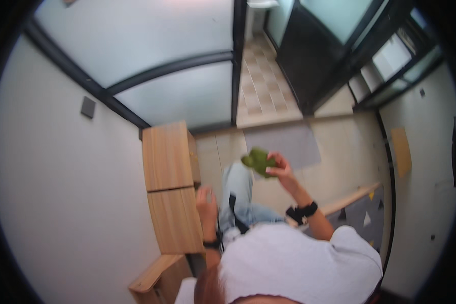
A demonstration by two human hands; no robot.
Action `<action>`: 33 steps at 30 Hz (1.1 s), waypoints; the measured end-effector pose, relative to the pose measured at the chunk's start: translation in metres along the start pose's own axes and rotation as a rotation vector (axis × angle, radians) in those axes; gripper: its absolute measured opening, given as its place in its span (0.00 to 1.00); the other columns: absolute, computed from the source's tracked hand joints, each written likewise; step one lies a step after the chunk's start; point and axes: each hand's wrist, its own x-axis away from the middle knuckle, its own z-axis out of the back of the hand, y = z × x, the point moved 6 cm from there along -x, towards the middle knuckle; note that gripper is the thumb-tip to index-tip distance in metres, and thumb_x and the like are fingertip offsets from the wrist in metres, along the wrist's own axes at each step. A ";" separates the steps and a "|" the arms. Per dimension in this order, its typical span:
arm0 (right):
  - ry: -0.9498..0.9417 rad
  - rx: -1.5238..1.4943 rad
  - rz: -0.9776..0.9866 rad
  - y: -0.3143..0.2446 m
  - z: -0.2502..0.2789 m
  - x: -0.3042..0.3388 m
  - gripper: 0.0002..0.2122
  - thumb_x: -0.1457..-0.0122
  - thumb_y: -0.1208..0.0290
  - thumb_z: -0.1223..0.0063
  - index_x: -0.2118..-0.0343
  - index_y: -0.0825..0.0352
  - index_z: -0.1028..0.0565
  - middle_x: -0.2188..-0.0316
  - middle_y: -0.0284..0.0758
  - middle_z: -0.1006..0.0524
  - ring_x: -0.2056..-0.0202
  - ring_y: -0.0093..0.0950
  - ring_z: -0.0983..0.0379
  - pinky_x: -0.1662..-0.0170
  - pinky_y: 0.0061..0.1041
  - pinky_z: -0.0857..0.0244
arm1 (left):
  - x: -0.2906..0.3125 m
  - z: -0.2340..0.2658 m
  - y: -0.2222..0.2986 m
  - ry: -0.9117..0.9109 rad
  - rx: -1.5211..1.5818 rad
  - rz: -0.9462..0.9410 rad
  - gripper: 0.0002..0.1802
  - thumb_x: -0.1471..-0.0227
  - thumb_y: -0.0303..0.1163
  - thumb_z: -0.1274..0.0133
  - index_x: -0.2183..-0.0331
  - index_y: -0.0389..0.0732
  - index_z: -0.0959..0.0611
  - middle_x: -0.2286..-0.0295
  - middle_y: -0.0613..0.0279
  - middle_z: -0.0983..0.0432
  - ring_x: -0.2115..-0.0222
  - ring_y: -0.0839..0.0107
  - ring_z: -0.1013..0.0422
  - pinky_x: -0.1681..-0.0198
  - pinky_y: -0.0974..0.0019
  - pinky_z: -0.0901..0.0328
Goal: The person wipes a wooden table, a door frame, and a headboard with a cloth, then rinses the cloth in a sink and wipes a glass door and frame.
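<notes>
My right hand (281,168) is closed on a small green object (258,162), lumpy and soft-looking, with a rounded knob at its left end. The blur hides what kind of thing it is. It is held up over the floor, in front of my knee. My left hand (206,200) is raised beside the wooden cabinets, its fingers loosely bent and a little apart. Nothing shows in it.
Wooden cabinets (168,157) stand along the left wall. A grey mat (296,147) lies before the doorway with a tiled floor (263,81) beyond. Frosted glass panels (177,96) rise ahead. On the right is a bed (357,215) with a patterned grey cover.
</notes>
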 end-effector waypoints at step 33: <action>0.244 -0.009 0.262 -0.347 0.310 -0.455 0.17 0.55 0.82 0.47 0.59 0.64 0.31 0.65 0.31 0.29 0.61 0.19 0.33 0.57 0.17 0.40 | -0.593 -0.397 0.384 -0.666 0.075 -0.427 0.29 0.62 0.29 0.39 0.54 0.41 0.26 0.57 0.56 0.29 0.55 0.56 0.33 0.51 0.61 0.39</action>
